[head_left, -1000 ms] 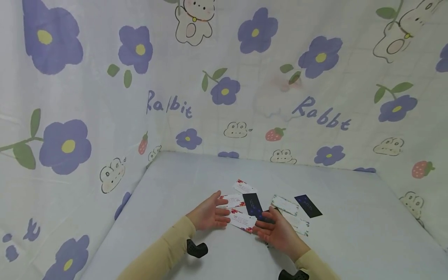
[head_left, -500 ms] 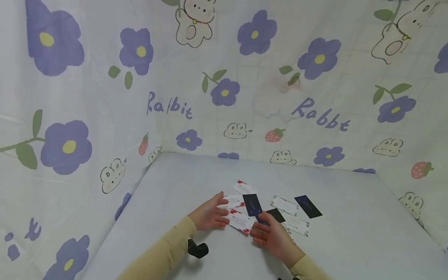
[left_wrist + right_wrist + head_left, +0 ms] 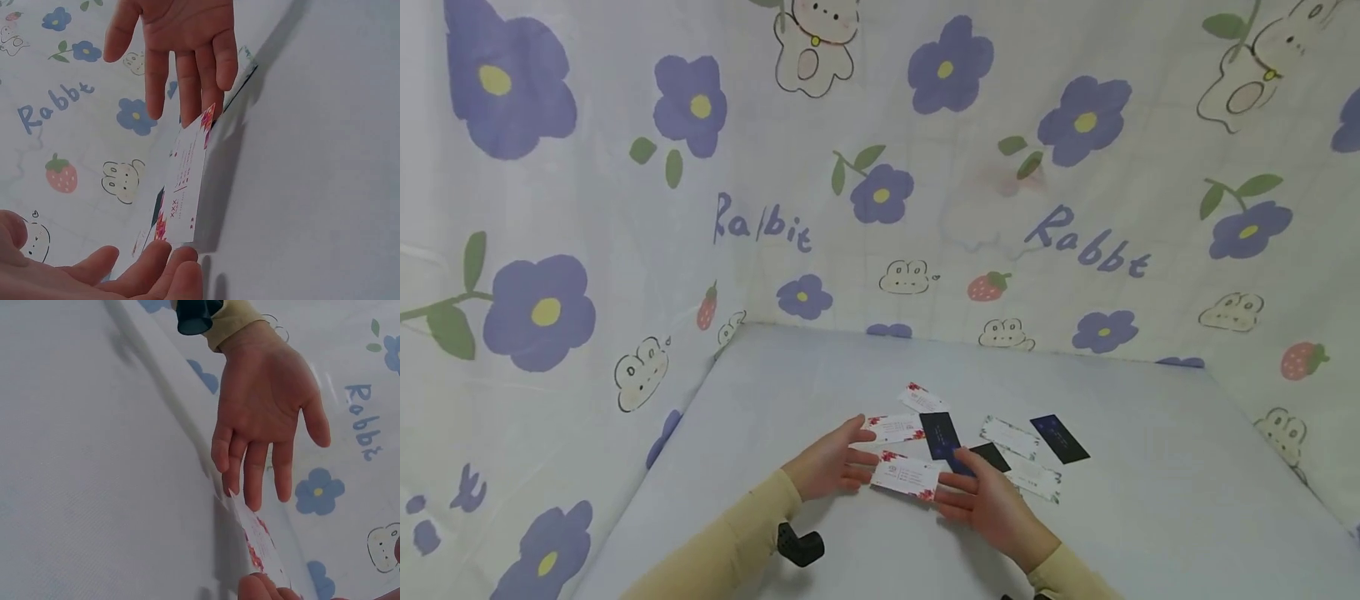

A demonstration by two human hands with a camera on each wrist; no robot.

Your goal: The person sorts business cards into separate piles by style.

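Observation:
A white business card with red flower corners [image 3: 906,477] spans the gap between my two hands, raised over the table with its shadow below. Its left end meets the fingertips of my left hand [image 3: 826,463], whose fingers are extended. At the card's other end, the extended fingertips of my right hand [image 3: 996,504] touch it. The left wrist view shows the same card [image 3: 185,181] tilted, with the right palm [image 3: 187,31] facing it. Just behind lie another red-flowered card [image 3: 895,428] and a black card [image 3: 938,433]; my right hand partly covers more dark cards.
On the white table [image 3: 820,367], a further red-flowered card [image 3: 922,397] lies at the back. Green-leaf cards [image 3: 1010,434] lie right of the middle, with a black card [image 3: 1060,438] beyond them. A flower-printed cloth [image 3: 955,242] stands behind and at both sides.
The front red-flowered card has turned straighter and shifted slightly left between the hands. My left hand has moved a little left; my right hand has shifted, exposing a dark card behind it.

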